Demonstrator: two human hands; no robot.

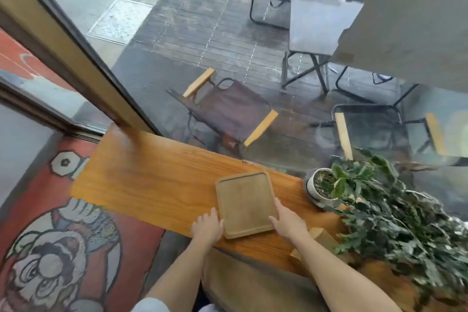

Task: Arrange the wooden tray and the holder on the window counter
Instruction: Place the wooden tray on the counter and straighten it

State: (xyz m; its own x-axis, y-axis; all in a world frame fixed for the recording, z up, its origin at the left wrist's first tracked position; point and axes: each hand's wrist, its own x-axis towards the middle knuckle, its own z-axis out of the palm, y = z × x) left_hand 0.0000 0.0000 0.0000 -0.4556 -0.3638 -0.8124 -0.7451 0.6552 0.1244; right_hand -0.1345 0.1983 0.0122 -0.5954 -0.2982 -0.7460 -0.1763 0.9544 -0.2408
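A square wooden tray lies flat on the wooden window counter, near its front edge. My left hand rests against the tray's left front corner, fingers spread on the counter. My right hand touches the tray's right front side, thumb on its rim. A pale wooden holder stands on the counter just right of my right forearm, partly hidden by the arm and leaves.
A white pot with a leafy plant stands right of the tray and spreads over the counter's right end. The window glass runs along the counter's far edge, with chairs and a table outside. A painted wall is on the left.
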